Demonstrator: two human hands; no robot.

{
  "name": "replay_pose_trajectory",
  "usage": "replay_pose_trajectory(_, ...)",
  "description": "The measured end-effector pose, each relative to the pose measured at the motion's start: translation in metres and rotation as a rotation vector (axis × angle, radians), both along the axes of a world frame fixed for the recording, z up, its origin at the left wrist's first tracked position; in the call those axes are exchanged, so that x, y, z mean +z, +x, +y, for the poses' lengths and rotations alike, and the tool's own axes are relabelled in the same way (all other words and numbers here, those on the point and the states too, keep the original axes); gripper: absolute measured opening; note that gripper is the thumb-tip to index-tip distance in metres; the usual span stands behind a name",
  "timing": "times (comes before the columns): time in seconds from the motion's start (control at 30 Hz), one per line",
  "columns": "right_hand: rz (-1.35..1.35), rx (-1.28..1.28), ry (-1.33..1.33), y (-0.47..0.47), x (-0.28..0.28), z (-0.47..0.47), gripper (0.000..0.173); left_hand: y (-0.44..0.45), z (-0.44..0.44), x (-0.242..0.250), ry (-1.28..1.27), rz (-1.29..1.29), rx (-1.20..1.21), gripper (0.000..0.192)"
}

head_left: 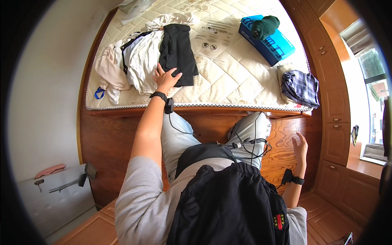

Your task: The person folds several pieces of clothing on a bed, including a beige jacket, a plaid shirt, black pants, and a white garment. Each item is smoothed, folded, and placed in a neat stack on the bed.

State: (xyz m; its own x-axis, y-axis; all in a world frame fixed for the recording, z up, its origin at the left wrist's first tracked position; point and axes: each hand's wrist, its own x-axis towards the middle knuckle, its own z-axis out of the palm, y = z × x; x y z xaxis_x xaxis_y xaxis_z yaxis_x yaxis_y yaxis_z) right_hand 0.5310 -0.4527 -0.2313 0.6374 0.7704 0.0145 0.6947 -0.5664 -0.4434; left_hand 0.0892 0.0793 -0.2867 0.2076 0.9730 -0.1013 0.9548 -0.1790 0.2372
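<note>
My left hand point(167, 79) rests with fingers spread on the lower left part of a folded black garment point(178, 46), lying on a mattress. Left of that garment lies a crumpled white garment point(142, 65), partly covered by the black one. A pale pink garment point(109, 65) is bunched farther left. Out to my right side, over the wood floor, my right hand point(300, 149) hangs with loosely curved fingers and holds nothing. Black shorts or trousers point(226, 202) with a gathered waistband and a red patch drape over my chest.
A blue box point(266, 46) carries a rolled dark green cloth point(265, 27) on the mattress point(226, 82). At the right corner sits a folded plaid garment point(300, 87). Black cables point(254, 142) hang across my lap. Wooden cabinets point(335, 107) line the right side.
</note>
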Motion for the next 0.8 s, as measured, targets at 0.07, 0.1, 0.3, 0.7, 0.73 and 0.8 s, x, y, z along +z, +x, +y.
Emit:
replay_pose_trajectory(0.07,0.001,-0.028,-0.035,-0.008,0.003,-0.005,0.035,0.0,0.01,0.0,-0.115,-0.046,0.066,0.053)
replay_pose_trajectory(0.1,-0.002,-0.024,-0.028,-0.011,0.005,-0.006,0.035,-0.001,0.012,-0.002,-0.107,-0.058,0.074,0.052)
replay_pose_trajectory(0.3,-0.011,0.018,0.031,-0.015,0.02,0.011,0.034,0.002,0.015,-0.003,-0.034,-0.437,-0.008,0.012)
replay_pose_trajectory(0.7,0.245,0.457,0.17,-0.118,0.017,0.173,0.066,0.092,-0.189,0.061,-0.276,-1.093,-0.368,0.016)
replay_pose_trajectory(0.73,0.497,0.574,0.187,-0.135,0.011,0.188,0.084,0.095,-0.194,0.065,-0.3,-1.11,-0.38,0.016)
replay_pose_trajectory(0.8,0.228,0.766,0.367,-0.174,-0.006,0.218,0.095,0.098,-0.201,0.071,-0.329,-1.137,-0.357,0.018)
